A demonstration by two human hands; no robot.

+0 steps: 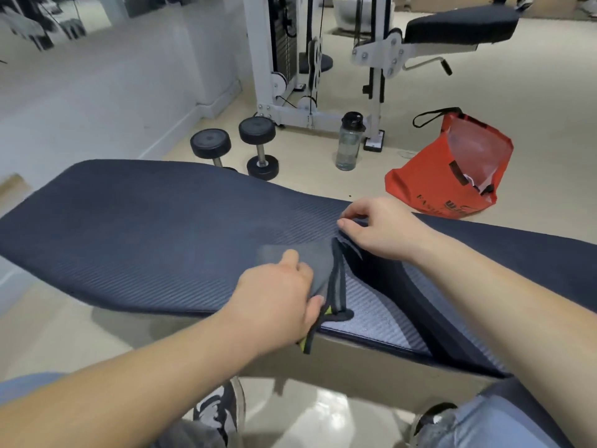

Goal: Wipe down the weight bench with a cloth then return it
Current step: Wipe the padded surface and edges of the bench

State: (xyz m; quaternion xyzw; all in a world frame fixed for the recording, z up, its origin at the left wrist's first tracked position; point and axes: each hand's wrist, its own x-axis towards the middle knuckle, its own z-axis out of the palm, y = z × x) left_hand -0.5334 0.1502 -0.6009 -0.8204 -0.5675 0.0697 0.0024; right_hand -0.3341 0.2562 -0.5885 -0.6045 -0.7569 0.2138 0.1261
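Shoes [219,412] are seen nearest, planted on the glossy floor below the bench [145,227]. Just above them, the left hand [277,299] is curled round the near end of the cloth [318,263], and a bunched, dark-hemmed edge with a yellow tag is left hanging over the near rim of the bench. The rest of the cloth is draped over the ribbed padding, close to the gap where the two pads meet. Its far edge is pinched between the thumb and fingertips of the right hand [384,227]. The cloth is judged to be thin, light and limp, since it sags and folds wherever it is not held. It would probably be best gathered into a wad and taken by its bulk rather than by the hem, so that pressure can be applied through the palm. Some drag is to be expected from the ribbed surface, which looks firm and slightly grippy. Beyond the bench, two dumbbells [258,147], a water bottle [349,143] and a red bag [452,176] are set on the floor. A cable machine [290,59] is seen farthest back.
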